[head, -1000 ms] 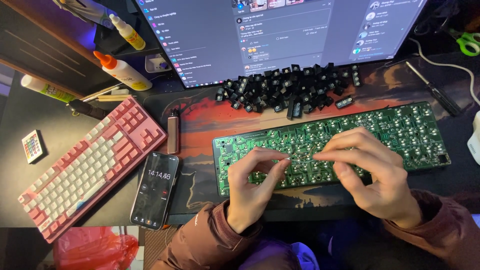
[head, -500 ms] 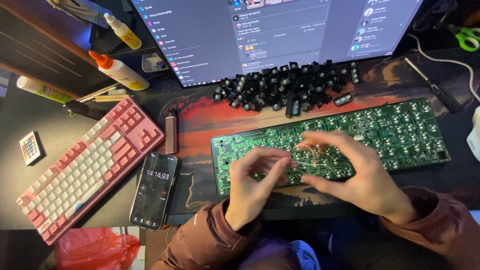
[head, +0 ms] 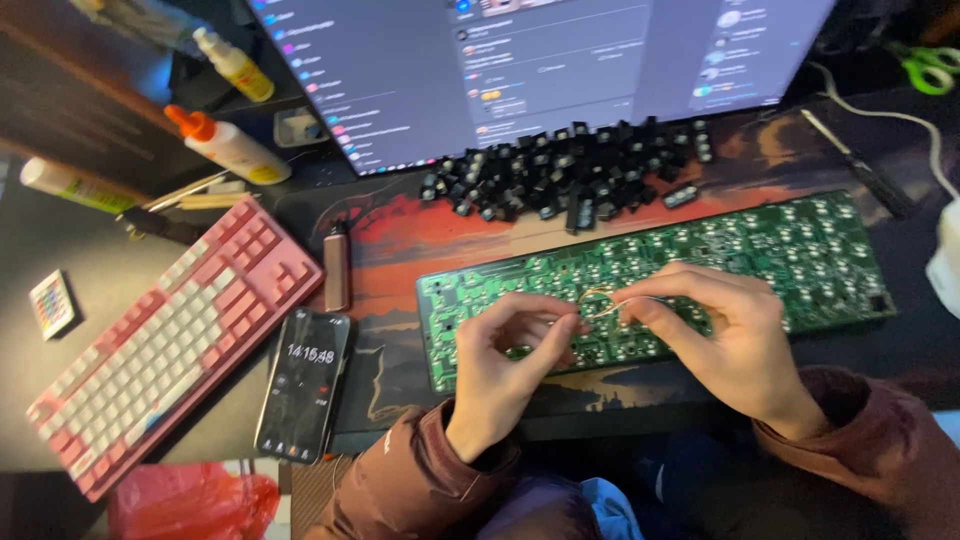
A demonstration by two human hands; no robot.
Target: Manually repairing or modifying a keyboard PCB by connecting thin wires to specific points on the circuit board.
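A green keyboard circuit board (head: 760,245) lies on the desk mat in front of me. My left hand (head: 505,355) and my right hand (head: 725,330) hover over its left half. Between their fingertips they pinch a thin bent metal wire (head: 600,300), each hand on one end. A pile of black key switches (head: 560,180) lies just beyond the board, under the monitor.
A pink and white keyboard (head: 165,335) lies at the left, a phone (head: 303,385) and a slim dark stick (head: 337,265) beside it. Glue bottles (head: 225,145) stand at the back left. A monitor (head: 520,60) fills the back. Scissors (head: 925,65) lie far right.
My hands lifted off the board and drew together over its left half. The thin wire now shows pinched between both hands.
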